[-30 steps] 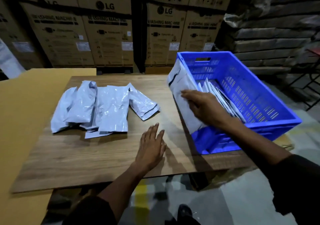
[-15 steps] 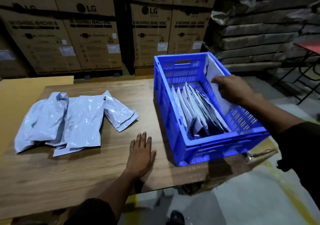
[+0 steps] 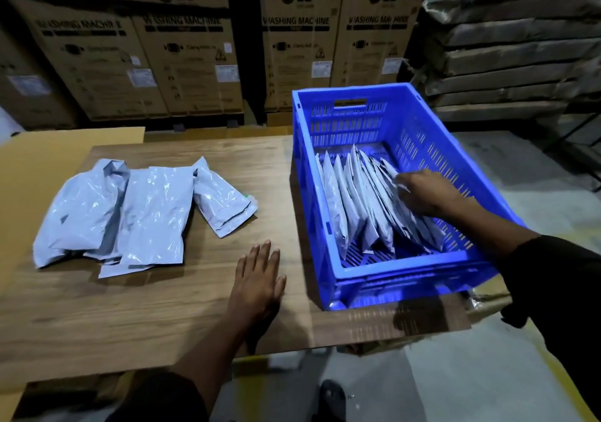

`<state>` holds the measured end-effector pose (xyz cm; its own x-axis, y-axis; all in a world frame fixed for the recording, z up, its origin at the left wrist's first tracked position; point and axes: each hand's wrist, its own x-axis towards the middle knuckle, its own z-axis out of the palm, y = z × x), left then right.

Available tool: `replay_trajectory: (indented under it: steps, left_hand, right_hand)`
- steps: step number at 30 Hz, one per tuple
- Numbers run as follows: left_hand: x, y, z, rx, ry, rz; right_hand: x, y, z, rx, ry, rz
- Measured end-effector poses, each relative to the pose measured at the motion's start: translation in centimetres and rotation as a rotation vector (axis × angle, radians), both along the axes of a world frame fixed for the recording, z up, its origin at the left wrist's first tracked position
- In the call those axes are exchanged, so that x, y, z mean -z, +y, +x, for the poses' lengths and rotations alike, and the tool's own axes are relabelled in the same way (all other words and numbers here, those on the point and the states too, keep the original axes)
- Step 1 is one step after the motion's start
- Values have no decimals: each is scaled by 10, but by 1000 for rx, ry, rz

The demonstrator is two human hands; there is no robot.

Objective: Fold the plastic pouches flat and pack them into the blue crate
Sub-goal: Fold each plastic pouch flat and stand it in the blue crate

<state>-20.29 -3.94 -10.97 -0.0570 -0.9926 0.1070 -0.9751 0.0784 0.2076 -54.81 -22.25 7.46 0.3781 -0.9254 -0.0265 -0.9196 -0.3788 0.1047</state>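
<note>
Where the tall brown cardboard cartons (image 3: 182, 47) stand behind us, we read "LG" and "WASHING MACHINE". Our right hand (image 3: 426, 194) reaches into the slotted blue plastic crate (image 3: 374, 278), fingers curled on the rightmost of the folded grey pouches standing in a row (image 3: 357, 207). Our left hand (image 3: 257, 281) lies flat, fingers straight, on the wood-grain tabletop (image 3: 97, 317), near its front edge. Loose grey plastic pouches (image 3: 136, 213) lie heaped to the left.
</note>
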Motion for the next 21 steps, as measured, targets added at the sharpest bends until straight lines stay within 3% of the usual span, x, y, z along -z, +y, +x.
replay_trajectory:
  steps: [7,13,15,18,21]
  left_hand:
    - [0,8,12,53,20,-12]
    - [5,28,62,77,21,-34]
    - [7,32,79,67,18,-46]
    - [10,45,112,45,-30,-52]
    - [8,57,140,-28,-33,-54]
  right_hand:
    - [-44,17,90,-116,-299,-283]
    - [-86,40,267,-219,-466,-206]
    - [-66,53,312,-216,-516,-94]
    - [-3,74,346,-208,-372,79]
    - [57,75,352,-196,-257,95]
